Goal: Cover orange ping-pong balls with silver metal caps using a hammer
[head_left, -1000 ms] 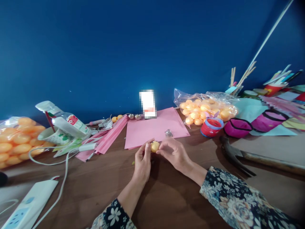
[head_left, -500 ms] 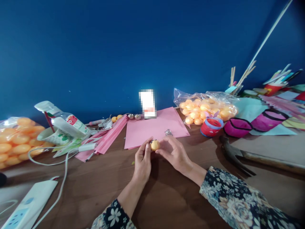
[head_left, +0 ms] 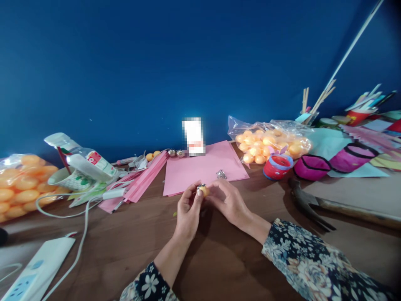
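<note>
Between my two hands, over the front edge of the pink paper, is a small orange-yellow ball (head_left: 204, 191) with shiny silvery bits on its upper left side. My left hand (head_left: 189, 209) pinches it from the left, thumb in front and fingers behind. From the right, the bent thumb and fingers of my right hand (head_left: 232, 205) close on the ball's other side; their tips are partly hidden. Just beyond my right fingers, a little heap of silvery pieces (head_left: 221, 174) lies on the pink paper (head_left: 200, 171).
Two silvery balls (head_left: 176, 153) sit behind the paper. A clear bag of orange balls (head_left: 263, 144) stands at the back right, near a red cup (head_left: 278, 167). On the right lies a hammer (head_left: 308, 205). Cables and a power strip (head_left: 37, 267) occupy the left.
The ball has turned in my fingers, so more of its silvery side faces me. My right thumb has shifted slightly around it. Both forearms stay in place.
</note>
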`<control>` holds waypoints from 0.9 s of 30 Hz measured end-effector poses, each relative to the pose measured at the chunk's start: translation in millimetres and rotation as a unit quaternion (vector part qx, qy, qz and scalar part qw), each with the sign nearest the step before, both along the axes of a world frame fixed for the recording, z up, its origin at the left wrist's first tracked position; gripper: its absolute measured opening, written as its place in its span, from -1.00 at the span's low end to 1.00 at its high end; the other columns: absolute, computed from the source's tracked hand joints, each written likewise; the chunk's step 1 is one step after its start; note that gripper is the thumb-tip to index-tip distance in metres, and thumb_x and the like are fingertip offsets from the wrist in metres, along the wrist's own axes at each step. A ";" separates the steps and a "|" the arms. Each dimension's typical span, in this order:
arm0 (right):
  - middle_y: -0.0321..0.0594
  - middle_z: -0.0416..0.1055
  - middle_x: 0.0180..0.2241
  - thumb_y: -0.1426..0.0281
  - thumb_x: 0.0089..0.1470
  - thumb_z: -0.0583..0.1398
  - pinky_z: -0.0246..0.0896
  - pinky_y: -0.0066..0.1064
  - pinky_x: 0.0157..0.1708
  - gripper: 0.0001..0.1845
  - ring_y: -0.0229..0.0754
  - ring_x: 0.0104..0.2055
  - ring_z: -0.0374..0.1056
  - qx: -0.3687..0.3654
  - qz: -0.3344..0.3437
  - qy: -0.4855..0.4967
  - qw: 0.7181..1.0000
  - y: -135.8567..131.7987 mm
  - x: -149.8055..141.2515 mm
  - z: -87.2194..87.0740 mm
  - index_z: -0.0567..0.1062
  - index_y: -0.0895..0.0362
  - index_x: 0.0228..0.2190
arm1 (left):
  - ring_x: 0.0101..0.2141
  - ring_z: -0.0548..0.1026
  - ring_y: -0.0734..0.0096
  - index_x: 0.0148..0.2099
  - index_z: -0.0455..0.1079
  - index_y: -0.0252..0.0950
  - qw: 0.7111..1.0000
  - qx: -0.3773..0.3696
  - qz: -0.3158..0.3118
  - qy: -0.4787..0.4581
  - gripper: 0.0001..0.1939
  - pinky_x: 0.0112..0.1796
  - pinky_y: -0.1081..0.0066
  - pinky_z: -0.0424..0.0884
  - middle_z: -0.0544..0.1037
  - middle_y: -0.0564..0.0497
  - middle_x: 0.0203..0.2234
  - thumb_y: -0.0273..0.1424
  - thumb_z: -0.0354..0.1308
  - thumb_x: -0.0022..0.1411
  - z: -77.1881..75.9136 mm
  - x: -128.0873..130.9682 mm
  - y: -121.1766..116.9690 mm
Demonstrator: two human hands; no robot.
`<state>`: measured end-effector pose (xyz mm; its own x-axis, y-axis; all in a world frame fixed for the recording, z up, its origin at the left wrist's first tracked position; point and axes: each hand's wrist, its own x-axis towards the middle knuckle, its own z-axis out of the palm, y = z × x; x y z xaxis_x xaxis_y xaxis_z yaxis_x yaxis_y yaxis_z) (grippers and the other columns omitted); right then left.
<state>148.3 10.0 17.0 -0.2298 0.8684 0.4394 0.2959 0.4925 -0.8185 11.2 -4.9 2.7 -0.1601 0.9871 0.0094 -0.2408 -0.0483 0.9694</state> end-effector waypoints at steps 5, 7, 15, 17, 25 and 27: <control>-0.27 0.36 -0.40 0.44 0.03 0.17 0.23 -0.42 -0.29 -0.97 -0.23 -0.33 0.32 0.006 -0.010 -0.009 1.000 0.3 -1.1 -0.4 0.37 0.11 -0.41 | -0.14 0.47 0.27 0.01 0.32 -0.26 1.000 -0.010 -0.015 -0.006 -0.58 -0.13 0.30 0.38 0.51 -0.09 -0.17 -0.25 0.16 0.09 0.7 -0.4 0.0; -0.25 0.38 -0.36 0.43 0.03 0.17 0.24 -0.42 -0.28 -0.92 -0.22 -0.31 0.33 -0.003 -0.014 0.001 1.000 0.6 -1.3 0.5 0.37 0.11 -0.34 | -0.13 0.47 0.28 0.00 0.32 -0.26 1.000 -0.006 -0.015 -0.012 -0.58 -0.09 0.30 0.36 0.50 -0.09 -0.14 -0.25 0.17 0.09 0.4 -0.6 0.0; -0.25 0.38 -0.41 0.46 0.05 0.14 0.25 -0.39 -0.30 -0.95 -0.22 -0.34 0.32 0.026 0.014 -0.014 0.999 1.2 0.1 -1.6 0.39 0.10 -0.43 | -0.06 0.42 0.23 0.02 0.31 -0.27 1.000 0.000 -0.012 -0.002 -0.59 -0.02 0.23 0.30 0.48 -0.12 -0.11 -0.26 0.14 0.12 -1.0 -0.5 0.3; -0.25 0.38 -0.39 0.46 0.03 0.16 0.26 -0.41 -0.33 -0.96 -0.23 -0.36 0.33 0.007 0.001 -0.004 1.000 0.5 -0.4 -1.0 0.39 0.11 -0.38 | -0.05 0.41 0.23 0.02 0.30 -0.27 1.000 -0.001 -0.014 -0.002 -0.59 -0.02 0.22 0.30 0.47 -0.12 -0.10 -0.26 0.13 0.13 -0.8 -0.1 0.3; -0.24 0.38 -0.39 0.51 0.04 0.13 0.23 -0.40 -0.28 -0.92 -0.22 -0.31 0.32 0.030 0.017 -0.021 0.999 0.6 0.7 -2.0 0.39 0.11 -0.40 | -0.10 0.44 0.23 0.01 0.31 -0.27 1.000 -0.006 -0.019 -0.003 -0.59 -0.07 0.24 0.35 0.49 -0.11 -0.14 -0.26 0.15 0.10 1.5 0.5 -0.3; -0.26 0.37 -0.40 0.51 0.02 0.13 0.23 -0.41 -0.29 -0.93 -0.23 -0.33 0.32 0.028 0.013 -0.023 0.999 0.2 0.2 -1.4 0.38 0.11 -0.42 | -0.09 0.43 0.23 0.01 0.31 -0.27 1.000 -0.007 -0.018 -0.004 -0.58 -0.07 0.25 0.35 0.48 -0.12 -0.13 -0.26 0.15 0.11 1.8 0.5 -0.7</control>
